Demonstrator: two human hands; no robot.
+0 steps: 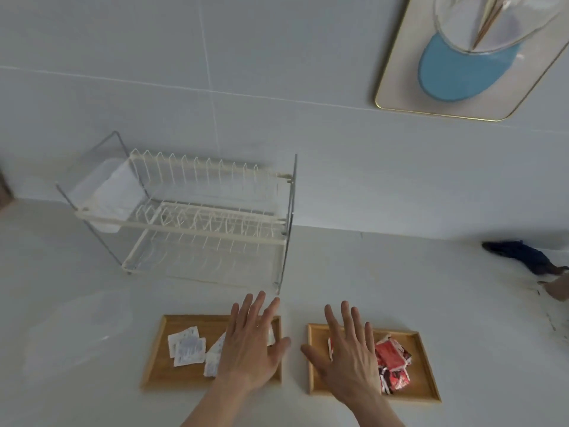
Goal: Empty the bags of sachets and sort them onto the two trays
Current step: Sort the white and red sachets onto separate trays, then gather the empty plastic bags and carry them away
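Observation:
Two wooden trays lie side by side on the white counter. The left tray (160,368) carries several white sachets (186,349) with bluish print. The right tray (426,374) carries a heap of red sachets (392,365). My left hand (252,346) hovers flat over the right part of the left tray, fingers spread, holding nothing. My right hand (348,355) is spread the same way over the left part of the right tray and covers some red sachets. A clear, flat plastic bag (80,331) lies on the counter to the left of the trays.
A white two-tier dish rack (197,223) stands behind the left tray against the tiled wall. A gold-rimmed picture (462,66) with a blue shape hangs at the upper right. A dark blue object (520,254) lies at the far right of the counter.

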